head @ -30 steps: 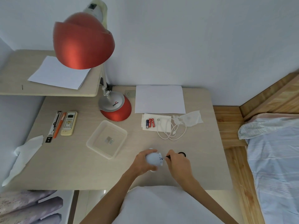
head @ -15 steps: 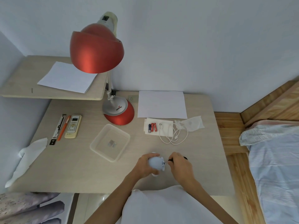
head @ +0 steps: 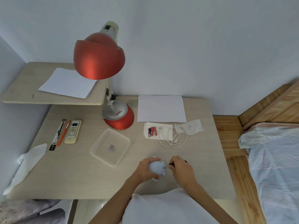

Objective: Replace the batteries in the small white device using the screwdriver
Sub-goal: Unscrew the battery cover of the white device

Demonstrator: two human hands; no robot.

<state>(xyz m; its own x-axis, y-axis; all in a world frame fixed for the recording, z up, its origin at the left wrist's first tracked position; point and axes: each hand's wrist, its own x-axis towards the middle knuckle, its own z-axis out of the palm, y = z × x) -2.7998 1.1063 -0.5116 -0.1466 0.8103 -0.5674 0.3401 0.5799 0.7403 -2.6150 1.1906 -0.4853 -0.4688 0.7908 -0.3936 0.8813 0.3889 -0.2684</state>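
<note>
Single head view, high and steeply down over desk

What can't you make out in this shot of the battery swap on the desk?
- Screw on the small white device, head view: too small, and the left hand wraps the body.
- Screwdriver: mostly buried in the right hand; only the tip and a bit of dark handle show.
- Batteries on the tissue: labels too small to read.
- Item inside the clear tray: too blurred to identify.
</note>
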